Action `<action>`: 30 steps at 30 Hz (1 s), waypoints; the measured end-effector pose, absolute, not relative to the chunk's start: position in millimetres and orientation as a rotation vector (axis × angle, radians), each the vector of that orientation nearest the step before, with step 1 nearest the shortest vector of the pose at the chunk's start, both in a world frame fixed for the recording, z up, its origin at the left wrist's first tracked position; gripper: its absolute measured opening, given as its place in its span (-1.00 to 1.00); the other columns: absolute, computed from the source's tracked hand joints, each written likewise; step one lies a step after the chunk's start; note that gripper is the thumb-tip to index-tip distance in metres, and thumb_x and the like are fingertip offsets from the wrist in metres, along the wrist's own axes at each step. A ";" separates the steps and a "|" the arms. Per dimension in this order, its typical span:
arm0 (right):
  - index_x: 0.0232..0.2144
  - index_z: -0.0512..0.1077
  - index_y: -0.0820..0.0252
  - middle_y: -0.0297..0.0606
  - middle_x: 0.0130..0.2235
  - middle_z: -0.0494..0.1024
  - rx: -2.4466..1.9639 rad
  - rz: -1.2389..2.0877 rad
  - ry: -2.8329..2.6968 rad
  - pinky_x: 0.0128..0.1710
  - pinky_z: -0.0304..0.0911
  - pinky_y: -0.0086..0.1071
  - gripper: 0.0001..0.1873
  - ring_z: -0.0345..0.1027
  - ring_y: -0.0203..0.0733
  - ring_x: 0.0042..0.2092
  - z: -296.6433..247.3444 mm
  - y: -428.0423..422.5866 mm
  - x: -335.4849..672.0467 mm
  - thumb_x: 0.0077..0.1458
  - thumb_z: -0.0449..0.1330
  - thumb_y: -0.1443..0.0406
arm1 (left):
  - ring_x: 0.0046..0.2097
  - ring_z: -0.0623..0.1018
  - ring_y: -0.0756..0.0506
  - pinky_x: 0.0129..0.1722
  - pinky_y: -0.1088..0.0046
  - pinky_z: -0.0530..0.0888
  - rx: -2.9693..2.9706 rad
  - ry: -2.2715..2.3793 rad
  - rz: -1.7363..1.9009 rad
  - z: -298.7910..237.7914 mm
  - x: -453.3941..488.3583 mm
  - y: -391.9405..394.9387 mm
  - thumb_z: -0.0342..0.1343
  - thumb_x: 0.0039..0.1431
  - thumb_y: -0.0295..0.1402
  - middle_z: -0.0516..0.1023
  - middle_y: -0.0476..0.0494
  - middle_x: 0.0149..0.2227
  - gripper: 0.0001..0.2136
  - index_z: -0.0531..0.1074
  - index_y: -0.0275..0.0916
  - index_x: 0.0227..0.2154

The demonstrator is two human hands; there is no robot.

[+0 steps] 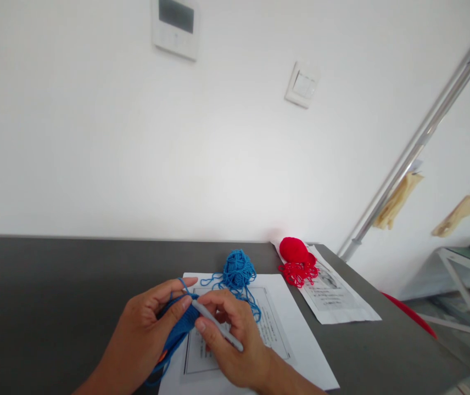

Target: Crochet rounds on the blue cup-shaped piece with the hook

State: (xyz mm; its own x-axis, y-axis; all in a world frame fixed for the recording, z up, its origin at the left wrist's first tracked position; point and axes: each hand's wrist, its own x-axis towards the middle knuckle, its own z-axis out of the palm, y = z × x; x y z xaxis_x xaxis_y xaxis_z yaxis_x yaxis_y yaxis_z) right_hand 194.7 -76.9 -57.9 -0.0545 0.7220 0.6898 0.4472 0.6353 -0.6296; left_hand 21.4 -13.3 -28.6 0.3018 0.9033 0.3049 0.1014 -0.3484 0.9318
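In our right hand [237, 334] we pinch the grey hook [219, 327] between thumb and fingers, above the printed sheet [311, 365]. Its long axis slants, handle end toward lower right, tip toward upper left, at the edge of the blue yarn piece [183, 328]. Our left hand [146, 318] pinches that piece, a strand looped over its index finger. The blue yarn ball [238, 270] sits just beyond, on the sheet.

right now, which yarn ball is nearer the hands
The blue ball, at the far edge of the nearer sheet, just beyond the right hand; the red ball lies farther off to the right.
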 end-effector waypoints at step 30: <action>-0.04 0.51 0.12 -0.32 -0.36 0.53 -0.937 0.484 -1.606 -0.50 0.33 -0.48 -0.71 0.34 -0.37 -0.49 -69.4 -57.2 191.8 0.33 0.19 0.10 | -0.56 0.44 0.04 -0.58 0.60 0.34 1.405 0.819 1.039 -28.2 16.4 -9.9 0.33 0.09 -0.16 0.68 -0.10 -0.40 -0.47 0.56 -0.33 0.09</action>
State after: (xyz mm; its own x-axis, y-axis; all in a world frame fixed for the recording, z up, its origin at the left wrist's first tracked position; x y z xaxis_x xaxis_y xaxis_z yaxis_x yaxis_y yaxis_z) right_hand 191.8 -57.2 -69.4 -0.0240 0.7842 0.6201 0.3108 0.5954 -0.7409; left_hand 16.4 -9.9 -28.2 0.3653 0.9214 0.1325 -0.0866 -0.1081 0.9904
